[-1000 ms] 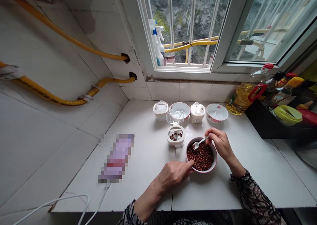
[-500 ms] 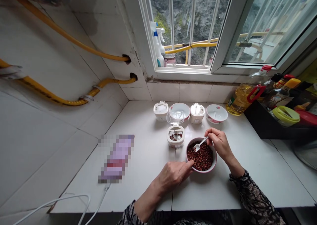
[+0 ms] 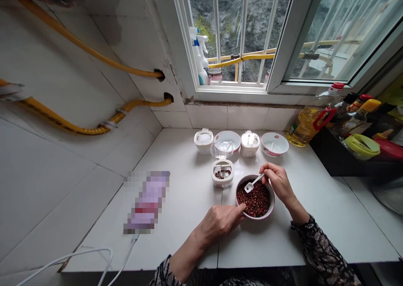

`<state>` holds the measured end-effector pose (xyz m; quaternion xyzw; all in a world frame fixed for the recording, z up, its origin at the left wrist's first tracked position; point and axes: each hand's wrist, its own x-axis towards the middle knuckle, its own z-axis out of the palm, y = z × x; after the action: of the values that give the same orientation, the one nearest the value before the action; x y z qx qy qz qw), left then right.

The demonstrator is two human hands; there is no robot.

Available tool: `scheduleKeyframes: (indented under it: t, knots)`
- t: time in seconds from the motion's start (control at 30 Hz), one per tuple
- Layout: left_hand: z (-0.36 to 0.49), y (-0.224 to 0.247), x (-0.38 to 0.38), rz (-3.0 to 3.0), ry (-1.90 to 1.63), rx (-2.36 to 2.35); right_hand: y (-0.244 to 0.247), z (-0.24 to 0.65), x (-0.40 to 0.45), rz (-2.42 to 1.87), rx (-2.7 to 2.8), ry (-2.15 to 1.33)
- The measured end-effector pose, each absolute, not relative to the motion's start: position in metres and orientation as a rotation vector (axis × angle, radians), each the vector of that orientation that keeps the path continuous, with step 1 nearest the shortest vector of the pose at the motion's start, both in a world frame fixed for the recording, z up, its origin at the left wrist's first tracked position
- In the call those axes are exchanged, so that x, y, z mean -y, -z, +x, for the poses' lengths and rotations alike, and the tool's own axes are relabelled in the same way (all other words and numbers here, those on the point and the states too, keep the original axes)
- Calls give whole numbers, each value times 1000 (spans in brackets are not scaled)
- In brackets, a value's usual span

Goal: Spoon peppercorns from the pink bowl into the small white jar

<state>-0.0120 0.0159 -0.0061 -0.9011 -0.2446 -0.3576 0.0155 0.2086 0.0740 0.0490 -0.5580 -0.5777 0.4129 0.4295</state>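
1. While I watch remotely, the right hand [image 3: 278,184] pinches the spoon [image 3: 255,181] between closed fingers, seemingly keeping its scoop level over the peppercorns [image 3: 256,204].
2. The left hand [image 3: 221,219] clasps the bowl [image 3: 272,203] by its rim, fingers partly hidden, likely steadying it in from the tabletop's [image 3: 182,202] front edge.
3. Just beside, the jar's [image 3: 222,183] lid [image 3: 217,151] stands raised, presumably for access.

Spoon [image 3: 251,185] smooth plastic; spice [image 3: 257,203] rough; counter [image 3: 185,193] glossy.

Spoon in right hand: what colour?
The spoon is white; head view shows it best.
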Motion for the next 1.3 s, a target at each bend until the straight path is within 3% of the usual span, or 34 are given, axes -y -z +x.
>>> scheduleKeyframes:
  t: [0.2, 0.5, 0.97, 1.3]
  knots:
    - [-11, 7, -16, -2805, 1125, 750, -50, 203, -69, -1357, 1879, -593]
    - [-12, 8, -16, -2800, 1111, 759, -49, 204, -69, -1323, 1658, -922]
    - [-12, 8, -16, -2791, 1113, 760, -51, 206, -67, -1391, 1891, -577]
    - [-11, 8, -16, -2773, 1104, 771, -50, 207, -69, -1365, 1634, -895]
